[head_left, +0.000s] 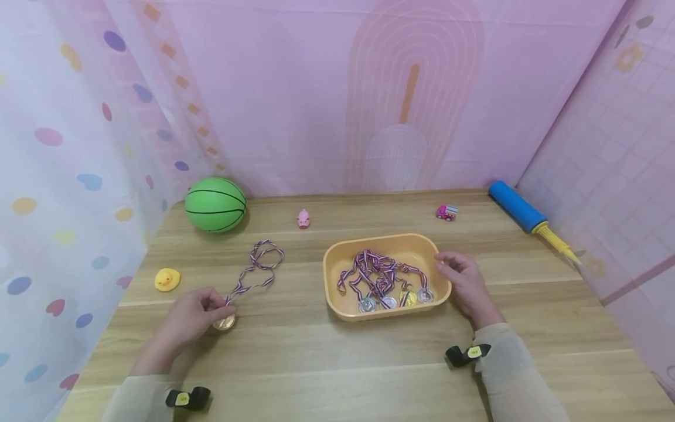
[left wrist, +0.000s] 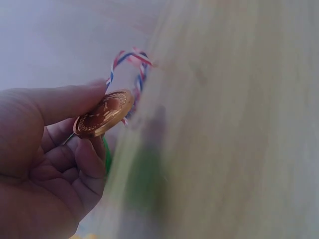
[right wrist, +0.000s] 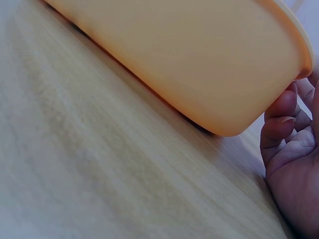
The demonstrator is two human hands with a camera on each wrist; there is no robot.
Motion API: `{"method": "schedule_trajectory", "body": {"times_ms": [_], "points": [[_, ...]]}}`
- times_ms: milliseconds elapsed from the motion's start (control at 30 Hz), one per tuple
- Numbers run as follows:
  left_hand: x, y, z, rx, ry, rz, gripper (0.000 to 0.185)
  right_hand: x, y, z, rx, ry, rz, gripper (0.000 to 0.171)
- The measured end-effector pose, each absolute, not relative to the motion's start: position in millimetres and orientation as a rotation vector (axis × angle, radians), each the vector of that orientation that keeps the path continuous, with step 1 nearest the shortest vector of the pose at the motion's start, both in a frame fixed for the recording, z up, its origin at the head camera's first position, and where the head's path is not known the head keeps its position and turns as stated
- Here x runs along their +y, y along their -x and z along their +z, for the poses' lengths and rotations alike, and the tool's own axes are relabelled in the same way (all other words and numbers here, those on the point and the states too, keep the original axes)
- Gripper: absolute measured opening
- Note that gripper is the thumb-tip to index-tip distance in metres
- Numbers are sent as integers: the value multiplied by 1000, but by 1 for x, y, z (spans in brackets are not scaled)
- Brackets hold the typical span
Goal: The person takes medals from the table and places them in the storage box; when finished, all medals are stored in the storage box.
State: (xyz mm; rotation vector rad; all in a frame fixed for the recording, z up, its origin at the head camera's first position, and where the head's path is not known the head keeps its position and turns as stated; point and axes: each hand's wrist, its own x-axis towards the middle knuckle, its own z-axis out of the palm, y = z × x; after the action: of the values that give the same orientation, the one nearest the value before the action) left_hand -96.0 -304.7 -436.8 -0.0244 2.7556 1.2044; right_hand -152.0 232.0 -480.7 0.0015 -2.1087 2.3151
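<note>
My left hand (head_left: 192, 319) pinches a gold medal (left wrist: 104, 114) between thumb and fingers, close over the table at the left. Its red, white and blue ribbon (head_left: 255, 266) trails away from the hand in loose loops. On the right, my right hand (head_left: 468, 284) grips the right rim of an orange plastic basin (head_left: 337, 310), thumb over the edge and fingers curled against the outside wall. Inside the basin lie several medals, silver ones (head_left: 367, 305) and a gold-coloured one (head_left: 408, 298), along the near side, their ribbons (head_left: 377, 272) tangled behind them.
A yellow rubber duck (head_left: 167, 279) sits left of my left hand. Farther back are a green ball (head_left: 216, 205), a pink pig toy (head_left: 303, 219) and a small pink toy truck (head_left: 447, 212). A blue and yellow hand pump (head_left: 527, 214) lies along the right edge.
</note>
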Motion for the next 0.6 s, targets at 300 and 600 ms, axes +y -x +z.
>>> {"method": "schedule_trajectory", "body": {"times_ms": [300,600], "points": [[-284,93,-405,2830,-39,1315,19,233,152,-481,-2086,-18,2317,10],[-257,99,-354,2907,-100,1448,26,232,152,-481,-2075,-30,2329,10]]}}
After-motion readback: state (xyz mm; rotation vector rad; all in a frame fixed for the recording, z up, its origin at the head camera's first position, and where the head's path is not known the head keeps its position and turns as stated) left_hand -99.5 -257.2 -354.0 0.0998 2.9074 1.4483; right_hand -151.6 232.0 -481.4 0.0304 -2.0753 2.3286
